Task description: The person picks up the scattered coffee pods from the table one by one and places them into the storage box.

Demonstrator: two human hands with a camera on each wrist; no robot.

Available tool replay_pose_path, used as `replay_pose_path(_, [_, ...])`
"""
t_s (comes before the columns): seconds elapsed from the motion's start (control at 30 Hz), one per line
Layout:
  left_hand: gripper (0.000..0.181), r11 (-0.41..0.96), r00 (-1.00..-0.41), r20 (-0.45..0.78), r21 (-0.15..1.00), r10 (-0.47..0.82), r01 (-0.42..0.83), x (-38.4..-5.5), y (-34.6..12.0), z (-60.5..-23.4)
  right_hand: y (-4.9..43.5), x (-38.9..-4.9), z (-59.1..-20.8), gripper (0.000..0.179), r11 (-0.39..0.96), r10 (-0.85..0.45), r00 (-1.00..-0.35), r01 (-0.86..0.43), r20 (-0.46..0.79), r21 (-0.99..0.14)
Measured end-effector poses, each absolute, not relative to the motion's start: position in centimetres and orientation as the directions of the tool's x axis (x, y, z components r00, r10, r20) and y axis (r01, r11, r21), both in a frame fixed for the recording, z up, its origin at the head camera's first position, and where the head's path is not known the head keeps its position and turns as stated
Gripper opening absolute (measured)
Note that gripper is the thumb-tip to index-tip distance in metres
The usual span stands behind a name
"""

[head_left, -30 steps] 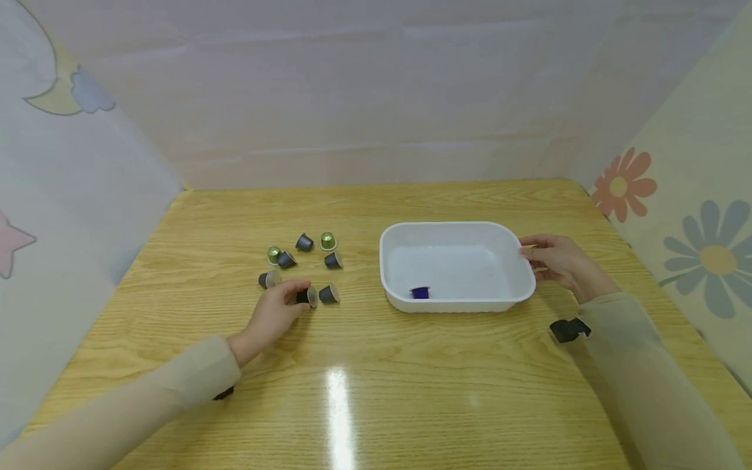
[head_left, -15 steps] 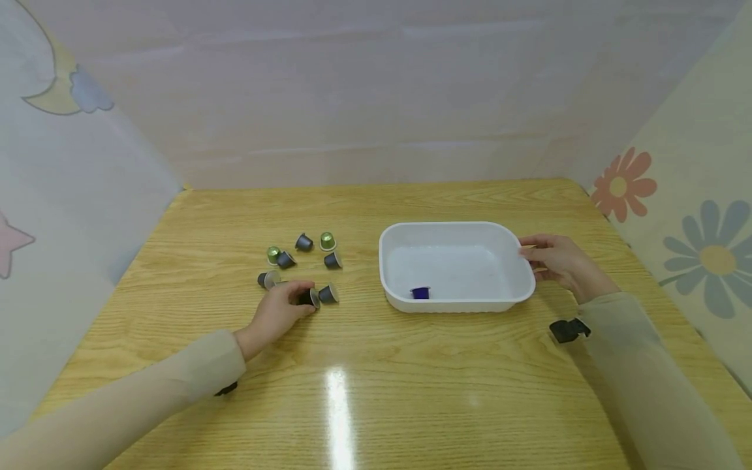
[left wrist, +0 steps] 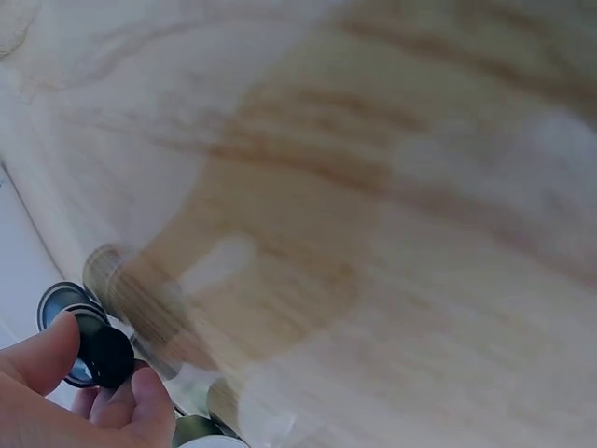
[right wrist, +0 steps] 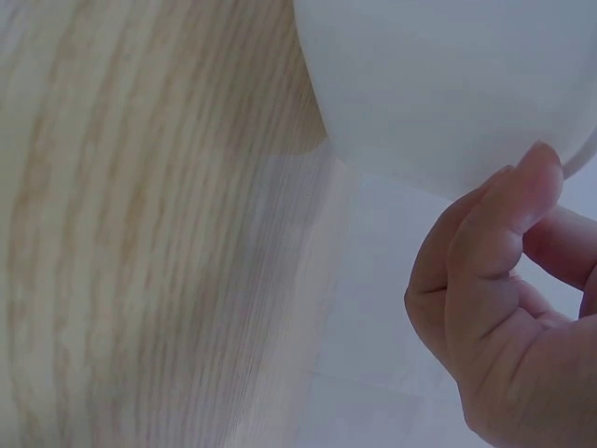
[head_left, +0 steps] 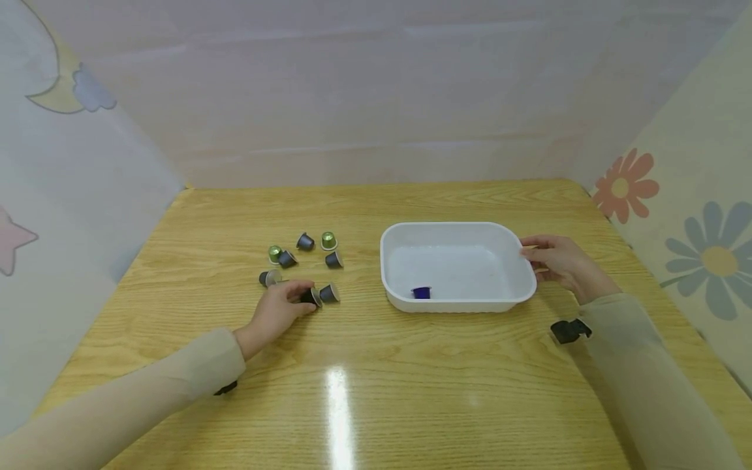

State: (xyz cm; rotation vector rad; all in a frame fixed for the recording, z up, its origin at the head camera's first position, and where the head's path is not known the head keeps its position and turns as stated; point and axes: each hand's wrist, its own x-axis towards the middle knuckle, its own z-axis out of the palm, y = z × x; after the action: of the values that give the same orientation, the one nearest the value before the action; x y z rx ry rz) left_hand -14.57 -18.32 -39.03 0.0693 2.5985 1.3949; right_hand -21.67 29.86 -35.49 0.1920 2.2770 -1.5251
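My left hand [head_left: 275, 313] pinches a black coffee capsule [head_left: 311, 297] between thumb and fingers, low over the wooden table. In the left wrist view the thumb lies on one side of this black capsule [left wrist: 107, 355] and the fingers on the other. Right beside it lies a dark grey capsule [head_left: 329, 293]. A white plastic tub [head_left: 458, 305] stands to the right, with a purple capsule [head_left: 421, 293] inside by its front wall. At the tub's right end my right hand [head_left: 565, 262] grips the rim; in the right wrist view its fingers [right wrist: 485, 243] press the outer wall.
Behind the left hand lie two green capsules [head_left: 329, 241] and several dark grey ones [head_left: 305, 241]. Another dark capsule [head_left: 269, 278] with a pale lid lies left of the fingers. Decorated sheets [head_left: 376, 98] wall in the table [head_left: 411, 378] at the back and sides.
My left hand has shifted slightly right with the black capsule, which has tilted a little and come closer to the dark grey one. The right hand and the tub stay put.
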Motion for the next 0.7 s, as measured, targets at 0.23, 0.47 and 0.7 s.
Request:
replay_pose_path(0.23, [0.046, 0.527, -0.981, -0.166, 0.845, 0.103, -0.088, -14.4, -18.0, -38.4, 30.0, -21.6, -35.4, 0.052, 0.398, -0.102, -0.916, 0.32, -0.388, -0.86])
replay_pose_path(0.47, [0.048, 0.486, -0.984, -0.152, 0.87, 0.089, -0.091, -14.5, -17.6, -38.0, 30.1, -21.4, -35.5, 0.052, 0.4, -0.104, -0.916, 0.317, -0.386, -0.86])
replay_pose_path(0.7, [0.049, 0.44, -0.986, -0.147, 0.893, 0.083, -0.096, -13.8, -16.6, -37.0, 30.0, -21.4, -35.4, 0.054, 0.403, -0.11, -0.915, 0.317, -0.389, -0.859])
